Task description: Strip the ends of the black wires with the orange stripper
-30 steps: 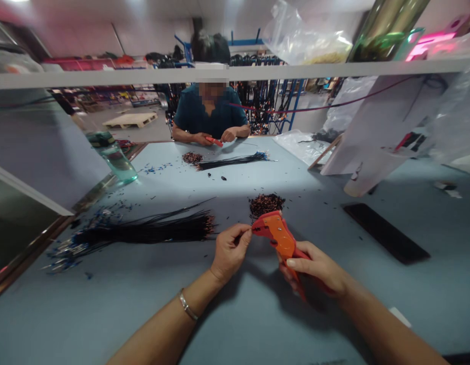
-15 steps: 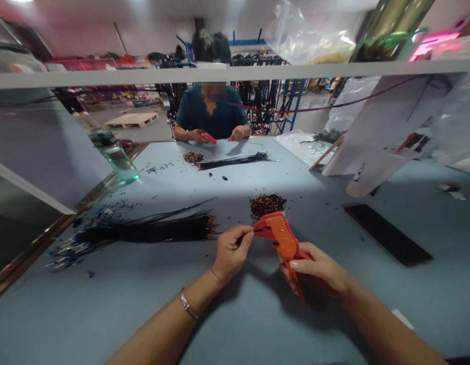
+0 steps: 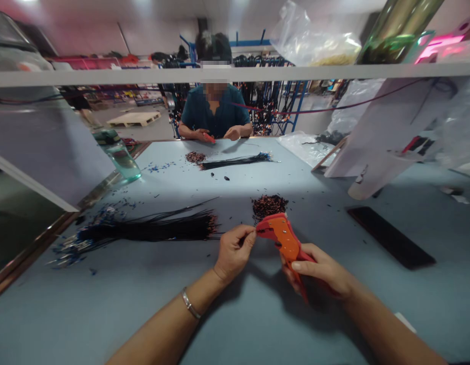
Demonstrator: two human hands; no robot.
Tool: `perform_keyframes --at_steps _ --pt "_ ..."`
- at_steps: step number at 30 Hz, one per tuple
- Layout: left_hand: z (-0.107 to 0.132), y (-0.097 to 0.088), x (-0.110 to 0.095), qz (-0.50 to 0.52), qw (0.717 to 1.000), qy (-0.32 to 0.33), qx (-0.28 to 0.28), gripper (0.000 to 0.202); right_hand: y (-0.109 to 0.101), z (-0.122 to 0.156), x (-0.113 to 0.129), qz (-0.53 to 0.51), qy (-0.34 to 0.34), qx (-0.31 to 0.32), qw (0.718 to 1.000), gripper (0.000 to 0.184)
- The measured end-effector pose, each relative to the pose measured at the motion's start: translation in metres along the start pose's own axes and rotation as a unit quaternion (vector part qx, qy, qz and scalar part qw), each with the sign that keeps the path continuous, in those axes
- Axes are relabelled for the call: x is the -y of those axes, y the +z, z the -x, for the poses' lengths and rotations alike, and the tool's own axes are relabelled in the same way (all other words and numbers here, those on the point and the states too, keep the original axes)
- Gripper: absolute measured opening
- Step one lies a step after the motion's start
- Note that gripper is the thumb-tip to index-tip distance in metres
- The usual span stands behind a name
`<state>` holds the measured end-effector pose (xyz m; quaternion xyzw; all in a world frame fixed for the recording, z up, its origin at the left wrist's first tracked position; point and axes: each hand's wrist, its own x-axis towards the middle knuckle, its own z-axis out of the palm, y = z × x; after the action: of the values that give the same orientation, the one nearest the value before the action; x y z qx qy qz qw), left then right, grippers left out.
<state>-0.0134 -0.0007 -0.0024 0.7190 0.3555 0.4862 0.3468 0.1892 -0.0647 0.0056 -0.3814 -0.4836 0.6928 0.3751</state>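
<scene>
My right hand (image 3: 314, 268) is wrapped round the handles of an orange and red wire stripper (image 3: 285, 235), its jaws pointing left. At those jaws, my left hand (image 3: 235, 248) pinches a thin black wire, mostly hidden by the fingers. A large bundle of black wires (image 3: 162, 227) lies to the left of my left hand, with bare copper-coloured ends toward me on the right and blue and silver ends at the left. Just behind the stripper sits a heap of small dark and copper-coloured offcuts (image 3: 270, 204).
Across the table a person (image 3: 215, 114) holds a red tool (image 3: 209, 138) near a smaller wire bundle (image 3: 235, 161). A green-tinted bottle (image 3: 123, 161) stands at left. A dark flat slab (image 3: 390, 237) lies at right, near a white cup (image 3: 383, 172). A shelf (image 3: 235, 75) spans above.
Both my hands and the stripper keep nearly the same pose, with the wire still at the jaws. The view has shifted slightly. Across the table, the person's free hand has turned a little.
</scene>
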Motion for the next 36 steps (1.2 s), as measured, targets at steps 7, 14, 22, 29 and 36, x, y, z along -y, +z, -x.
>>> perform_keyframes --at_steps 7,14,22,29,36 --pt "-0.001 -0.001 0.0 0.002 1.0 -0.003 0.004 0.024 0.003 0.001 0.005 0.019 0.002 -0.01 1.0 0.035" --pt "-0.001 -0.001 0.0 -0.002 1.0 0.0 0.005 0.023 0.004 0.001 0.006 0.047 0.005 -0.021 0.999 0.036" --pt "-0.001 -0.001 -0.001 -0.003 1.0 -0.01 0.006 0.023 0.004 0.001 0.004 0.036 0.007 -0.017 0.999 0.036" --pt "0.0 -0.001 -0.001 -0.002 1.0 -0.022 0.0 0.024 0.008 0.001 0.003 0.064 0.005 -0.035 0.997 0.04" --pt "-0.001 0.0 -0.001 0.003 1.0 -0.027 -0.006 0.025 0.014 -0.001 -0.001 0.044 0.004 -0.064 0.997 0.044"
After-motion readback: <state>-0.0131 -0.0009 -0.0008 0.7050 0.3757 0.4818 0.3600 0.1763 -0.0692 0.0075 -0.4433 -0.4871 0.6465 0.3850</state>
